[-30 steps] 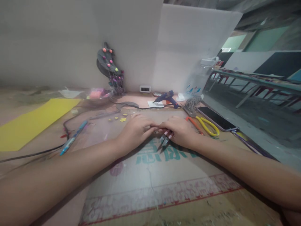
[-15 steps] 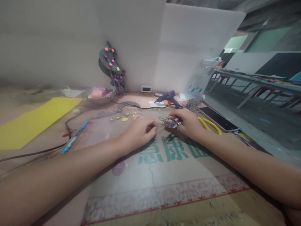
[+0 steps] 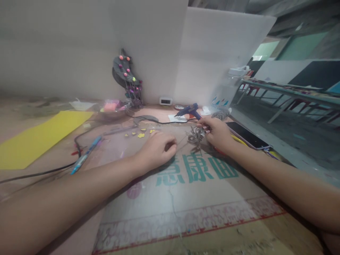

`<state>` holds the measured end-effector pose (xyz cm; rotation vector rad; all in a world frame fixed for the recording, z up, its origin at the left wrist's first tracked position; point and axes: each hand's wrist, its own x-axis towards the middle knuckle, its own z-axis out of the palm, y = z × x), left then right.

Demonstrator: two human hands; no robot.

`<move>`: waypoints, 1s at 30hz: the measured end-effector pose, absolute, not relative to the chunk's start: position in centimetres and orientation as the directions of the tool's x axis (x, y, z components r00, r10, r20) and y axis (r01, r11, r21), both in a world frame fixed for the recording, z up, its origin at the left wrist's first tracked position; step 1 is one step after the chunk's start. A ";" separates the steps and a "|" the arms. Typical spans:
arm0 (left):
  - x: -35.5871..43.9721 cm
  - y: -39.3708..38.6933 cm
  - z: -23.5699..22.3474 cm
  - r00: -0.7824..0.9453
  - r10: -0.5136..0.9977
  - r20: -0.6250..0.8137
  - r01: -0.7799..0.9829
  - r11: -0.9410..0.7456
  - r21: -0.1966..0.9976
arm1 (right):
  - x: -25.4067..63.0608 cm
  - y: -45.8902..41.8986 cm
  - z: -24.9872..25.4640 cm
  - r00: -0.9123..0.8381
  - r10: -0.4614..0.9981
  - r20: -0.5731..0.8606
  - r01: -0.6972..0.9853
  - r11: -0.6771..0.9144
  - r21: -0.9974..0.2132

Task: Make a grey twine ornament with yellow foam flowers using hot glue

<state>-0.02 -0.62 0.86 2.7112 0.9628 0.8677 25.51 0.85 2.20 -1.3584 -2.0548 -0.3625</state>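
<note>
Grasping looped gray cord (image 3: 195, 134) with the right hand (image 3: 218, 134), loops hanging between both hands, left hand (image 3: 158, 147) loosely curled, its contents hidden, small yellow pieces (image 3: 141, 135) just beyond its wrist.

Cord (image 3: 195, 135) — matt; phone screen (image 3: 246, 135) — glossy

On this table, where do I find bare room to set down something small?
The widest bare patch lies beside the left forearm, between the green printed characters and the printed red-edged border strip. It is crowded around the right hand: grey looped cord, yellow curved handle, black-screened phone; beyond them, the dark-blue glue gun.
</note>
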 end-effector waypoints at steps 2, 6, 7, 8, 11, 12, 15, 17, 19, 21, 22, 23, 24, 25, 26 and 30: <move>0.0 -0.6 0.9 0.636 0.614 0.466 0.538 -0.787 0.303 | 26.4 1.5 2.0 -0.189 0.733 0.653 0.914 0.374 -0.155; -0.1 -0.8 0.9 0.631 0.611 0.478 0.529 -0.789 0.312 | 27.8 2.6 1.6 -0.049 0.779 0.626 0.923 0.276 -0.270; -0.1 -0.9 1.0 0.624 0.608 0.492 0.523 -0.792 0.316 | 27.9 2.7 1.6 -0.045 0.793 0.608 0.920 0.269 -0.284; -0.2 -1.0 1.1 0.618 0.598 0.510 0.513 -0.799 0.315 | 28.0 2.7 1.5 -0.050 0.804 0.592 0.919 0.269 -0.287; -0.4 -1.6 1.5 0.637 0.509 0.580 0.450 -0.855 0.257 | 27.7 2.4 1.4 -0.090 0.824 0.559 0.923 0.280 -0.264; -0.4 -1.9 1.6 0.658 0.456 0.599 0.415 -0.884 0.215 | 27.6 2.3 1.4 -0.101 0.830 0.549 0.922 0.285 -0.261; -0.5 -2.8 2.0 0.757 0.277 0.592 0.297 -0.952 0.066 | 27.2 2.4 1.7 -0.113 0.853 0.510 0.891 0.314 -0.329; -0.5 -3.1 2.0 0.790 0.209 0.577 0.249 -0.968 0.011 | 27.1 2.7 2.1 -0.095 0.870 0.483 0.834 0.335 -0.439; -0.4 -3.1 1.8 0.787 0.192 0.587 0.235 -0.972 0.003 | 27.0 3.0 2.7 -0.068 0.890 0.451 0.756 0.342 -0.559; -0.4 -2.8 1.5 0.771 0.208 0.602 0.244 -0.970 0.023 | 26.9 3.1 3.4 -0.035 0.916 0.399 0.678 0.315 -0.664; -0.4 -2.6 1.4 0.763 0.227 0.605 0.255 -0.966 0.041 | 26.8 3.0 3.7 -0.014 0.930 0.367 0.643 0.289 -0.709; -0.4 -2.4 1.2 0.749 0.249 0.614 0.269 -0.961 0.062 | 26.7 3.0 3.9 0.009 0.941 0.337 0.615 0.261 -0.745; -0.3 -2.2 1.1 0.734 0.275 0.622 0.284 -0.955 0.087 | 26.6 2.9 4.1 0.028 0.947 0.321 0.597 0.241 -0.765; -0.4 -2.1 1.1 0.719 0.304 0.625 0.300 -0.947 0.115 | 26.5 2.8 4.1 0.041 0.944 0.326 0.596 0.239 -0.766; -0.4 -1.9 1.1 0.707 0.333 0.624 0.316 -0.938 0.142 | 26.3 2.6 4.1 0.042 0.935 0.353 0.617 0.253 -0.745; -0.4 -1.6 1.2 0.691 0.437 0.576 0.385 -0.897 0.218 | 25.9 2.2 3.5 -0.076 0.891 0.449 0.798 0.324 -0.508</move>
